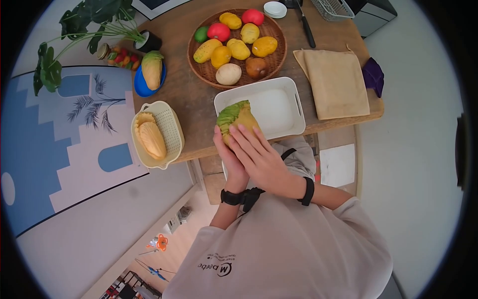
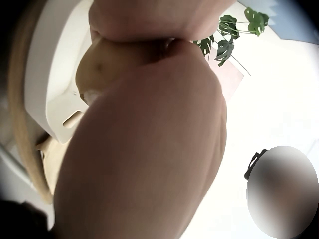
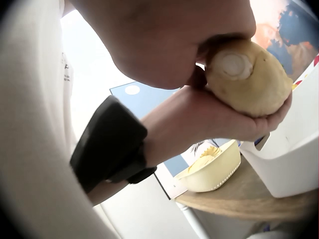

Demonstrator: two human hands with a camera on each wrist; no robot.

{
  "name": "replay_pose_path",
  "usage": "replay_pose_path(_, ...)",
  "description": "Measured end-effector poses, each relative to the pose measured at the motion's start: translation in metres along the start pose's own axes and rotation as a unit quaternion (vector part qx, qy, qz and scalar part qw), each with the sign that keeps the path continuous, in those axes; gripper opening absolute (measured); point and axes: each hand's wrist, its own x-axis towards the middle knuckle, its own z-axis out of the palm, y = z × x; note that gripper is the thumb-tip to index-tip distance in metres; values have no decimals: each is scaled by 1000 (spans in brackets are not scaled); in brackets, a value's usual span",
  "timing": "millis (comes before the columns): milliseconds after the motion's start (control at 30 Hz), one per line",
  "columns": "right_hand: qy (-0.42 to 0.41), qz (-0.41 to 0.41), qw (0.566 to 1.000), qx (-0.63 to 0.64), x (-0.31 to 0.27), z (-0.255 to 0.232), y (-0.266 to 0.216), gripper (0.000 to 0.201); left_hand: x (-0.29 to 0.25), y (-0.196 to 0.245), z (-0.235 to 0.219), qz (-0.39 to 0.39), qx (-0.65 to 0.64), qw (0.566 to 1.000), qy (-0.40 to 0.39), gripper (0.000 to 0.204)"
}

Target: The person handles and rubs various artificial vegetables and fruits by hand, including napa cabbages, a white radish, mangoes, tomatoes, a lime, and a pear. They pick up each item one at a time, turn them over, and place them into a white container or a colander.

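Observation:
A napa cabbage (image 1: 236,115) with a green leafy top and pale yellow body is between both hands, over the near left corner of a white tub (image 1: 280,107). My left hand (image 1: 231,164) cups it from below, its fingertips curled up around the far side in the right wrist view. Across the top lies my right hand (image 1: 263,160), fingers fairly straight and touching the cabbage. The rounded base with its white cut stem (image 3: 232,65) faces the right wrist camera. Hands and forearms hide most of it in the left wrist view.
A wicker basket (image 1: 195,74) of fruit stands behind the tub. At the left are a cream colander (image 1: 174,130) with a yellow ruffled item and a blue plate (image 1: 141,89) with another cabbage. Folded tan cloth (image 1: 336,82) and a knife (image 1: 307,30) lie to the right.

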Motion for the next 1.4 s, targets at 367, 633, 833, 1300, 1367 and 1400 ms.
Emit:
replay_pose_path(367, 30, -26, 994, 97, 0, -4, 10, 60, 18, -7, -11, 79, 34, 996, 28, 56)
replay_pose_path(633, 66, 67, 962, 255, -2, -10, 8, 74, 24, -1, -12, -54, -195, 978, -47, 68)
replay_pose_path(833, 102, 109, 946, 289, 9, -13, 15, 74, 10, -1, 2, -46, -127, 990, -29, 79)
replay_pose_path(1300, 37, 20, 983, 176, -9, -9, -2, 65, 19, -10, -22, -102, -333, 909, -230, 83)
replay_pose_path(1367, 75, 46, 970, 225, -2, -11, 6, 65, 12, -5, -12, -89, -220, 967, -97, 83)
replay_pose_path(1400, 94, 65, 965, 236, 1, -13, 7, 65, 8, -5, -9, -80, -161, 983, -29, 83)
